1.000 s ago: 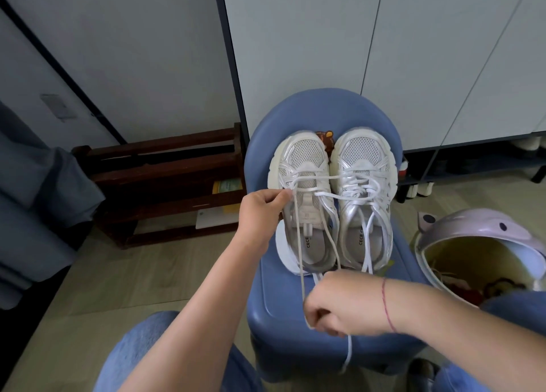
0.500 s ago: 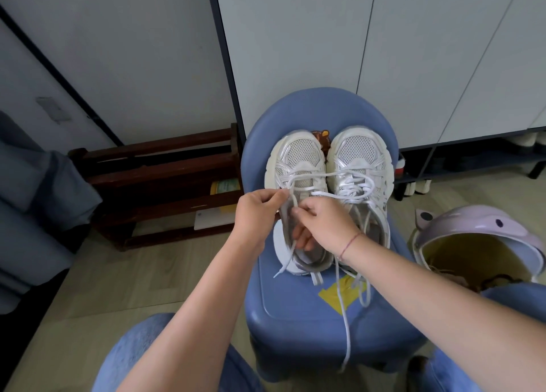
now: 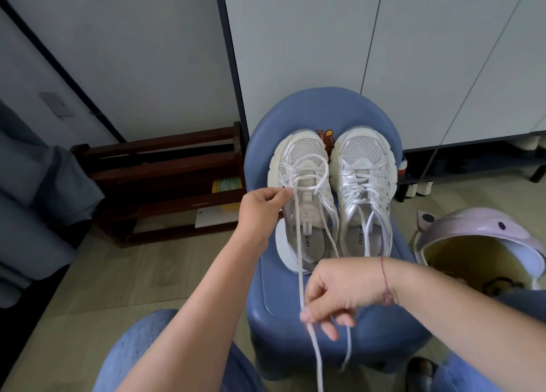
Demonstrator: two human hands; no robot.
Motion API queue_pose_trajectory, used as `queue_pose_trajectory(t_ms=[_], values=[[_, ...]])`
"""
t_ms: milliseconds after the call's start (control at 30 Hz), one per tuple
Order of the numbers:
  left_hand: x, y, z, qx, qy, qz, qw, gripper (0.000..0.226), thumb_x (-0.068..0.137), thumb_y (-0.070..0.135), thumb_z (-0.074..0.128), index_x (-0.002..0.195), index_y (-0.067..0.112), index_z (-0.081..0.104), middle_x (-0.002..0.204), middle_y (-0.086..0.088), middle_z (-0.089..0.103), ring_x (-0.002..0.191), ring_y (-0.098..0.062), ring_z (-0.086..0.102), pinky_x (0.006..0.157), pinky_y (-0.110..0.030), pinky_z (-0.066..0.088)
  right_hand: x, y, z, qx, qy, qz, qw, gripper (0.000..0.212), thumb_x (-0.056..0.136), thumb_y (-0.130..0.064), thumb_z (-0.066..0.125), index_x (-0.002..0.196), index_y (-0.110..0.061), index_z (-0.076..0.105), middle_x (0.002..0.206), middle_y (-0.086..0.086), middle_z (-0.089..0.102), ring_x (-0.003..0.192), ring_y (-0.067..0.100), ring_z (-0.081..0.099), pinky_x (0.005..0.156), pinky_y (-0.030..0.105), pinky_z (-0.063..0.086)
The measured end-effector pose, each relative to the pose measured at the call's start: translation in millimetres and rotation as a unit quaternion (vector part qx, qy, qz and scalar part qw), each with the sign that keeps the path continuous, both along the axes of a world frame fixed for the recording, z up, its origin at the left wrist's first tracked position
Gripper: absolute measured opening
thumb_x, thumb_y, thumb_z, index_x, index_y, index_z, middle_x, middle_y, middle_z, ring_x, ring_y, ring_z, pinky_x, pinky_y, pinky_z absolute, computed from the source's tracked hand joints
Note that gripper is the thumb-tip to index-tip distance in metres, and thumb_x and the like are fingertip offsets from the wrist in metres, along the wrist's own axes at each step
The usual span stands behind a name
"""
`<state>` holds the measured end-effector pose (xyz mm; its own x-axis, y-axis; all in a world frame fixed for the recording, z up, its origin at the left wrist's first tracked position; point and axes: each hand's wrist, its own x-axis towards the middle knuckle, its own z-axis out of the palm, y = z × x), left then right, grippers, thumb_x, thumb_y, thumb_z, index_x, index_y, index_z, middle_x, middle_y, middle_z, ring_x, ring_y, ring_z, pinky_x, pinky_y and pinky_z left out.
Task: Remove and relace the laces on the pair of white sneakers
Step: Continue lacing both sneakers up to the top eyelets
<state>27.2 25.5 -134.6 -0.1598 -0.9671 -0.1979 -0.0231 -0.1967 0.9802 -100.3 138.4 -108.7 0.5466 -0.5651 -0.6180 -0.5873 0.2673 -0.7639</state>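
Two white sneakers stand side by side, toes away from me, on a blue plastic chair (image 3: 266,161). The left sneaker (image 3: 301,161) has only its top eyelets threaded, with a loose white lace (image 3: 299,244) running down toward me. My left hand (image 3: 260,205) pinches the left edge of that sneaker beside the eyelets. My right hand (image 3: 334,291), in front of the chair seat, pinches both strands of the lace and holds them taut. The lace ends hang below it. The right sneaker (image 3: 365,167) is fully laced, its ends lying loose.
A dark wooden rack (image 3: 159,181) stands on the floor left of the chair. A lilac lidded bin (image 3: 472,232) sits at the right. White cabinet doors (image 3: 310,51) rise behind. My knees in blue jeans (image 3: 141,350) are at the bottom edge.
My right hand has drawn back from the left sneaker's tongue toward me, pulling the lace strands out long. My left hand has stayed at the sneaker's side.
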Motion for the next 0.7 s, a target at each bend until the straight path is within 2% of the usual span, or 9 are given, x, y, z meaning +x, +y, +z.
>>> queue_pose_trajectory(t_ms=[100,200,300,433,500,567,700], values=[[-1,0,1,0.005,0.01,0.001,1.0,0.017,0.093,0.012,0.066,0.078,0.008,0.073,0.076,-0.006,0.073,0.065,-0.012,0.068,0.066,-0.022,0.057,-2,-12,-9,-0.096,0.049,-0.159,0.981,0.022,0.095,-0.025,0.056,0.084,-0.007,0.063,0.057,0.001,0.06,0.035,0.004,0.045,0.036,0.014,0.03],[-2,0,1,0.005,0.008,0.0,1.0,0.018,0.093,0.012,0.066,0.078,0.007,0.073,0.076,-0.006,0.072,0.065,-0.013,0.067,0.063,-0.021,0.056,-6,-27,-15,-0.187,0.019,-0.346,0.919,0.022,0.095,-0.02,0.054,0.085,-0.001,0.059,0.056,0.006,0.061,0.038,0.014,0.048,0.034,0.018,0.034],[-2,0,1,0.003,0.006,0.001,1.0,0.018,0.094,0.011,0.065,0.078,0.006,0.073,0.077,-0.009,0.071,0.067,-0.016,0.067,0.065,-0.022,0.058,4,-36,-18,-0.2,-0.041,-0.416,0.886,0.022,0.097,-0.014,0.051,0.097,0.005,0.061,0.055,0.006,0.061,0.04,0.018,0.053,0.035,0.022,0.039],[-2,-1,0,0.001,0.004,-0.003,1.0,0.017,0.094,0.012,0.065,0.08,0.004,0.072,0.078,-0.012,0.071,0.069,-0.018,0.066,0.067,-0.024,0.059,14,-44,-20,-0.223,-0.071,-0.454,0.86,0.019,0.096,-0.013,0.052,0.091,0.001,0.064,0.056,0.006,0.06,0.037,0.013,0.05,0.035,0.021,0.035],[-2,-2,-2,0.001,-0.001,-0.003,1.0,0.016,0.094,0.013,0.066,0.084,0.001,0.073,0.081,-0.014,0.071,0.073,-0.019,0.067,0.07,-0.025,0.059,13,-46,-21,-0.24,-0.061,-0.451,0.858,0.02,0.094,-0.013,0.055,0.078,-0.004,0.063,0.054,0.005,0.058,0.035,0.01,0.045,0.038,0.019,0.034],[-1,-3,-3,0.001,-0.002,-0.003,1.0,0.017,0.093,0.014,0.066,0.086,0.0,0.073,0.084,-0.015,0.071,0.074,-0.02,0.067,0.072,-0.028,0.06,11,-45,-20,-0.236,-0.057,-0.429,0.87,0.025,0.092,-0.01,0.059,0.067,-0.009,0.057,0.05,0.002,0.056,0.033,0.007,0.04,0.04,0.018,0.033],[-1,-3,-3,0.002,0.003,-0.002,1.0,0.018,0.093,0.013,0.067,0.083,0.0,0.072,0.081,-0.012,0.07,0.07,-0.017,0.065,0.07,-0.028,0.059,9,-32,-12,-0.112,-0.089,-0.314,0.939,0.015,0.089,-0.006,0.06,0.074,-0.007,0.06,0.046,-0.002,0.055,0.034,0.004,0.038,0.035,0.013,0.028]])
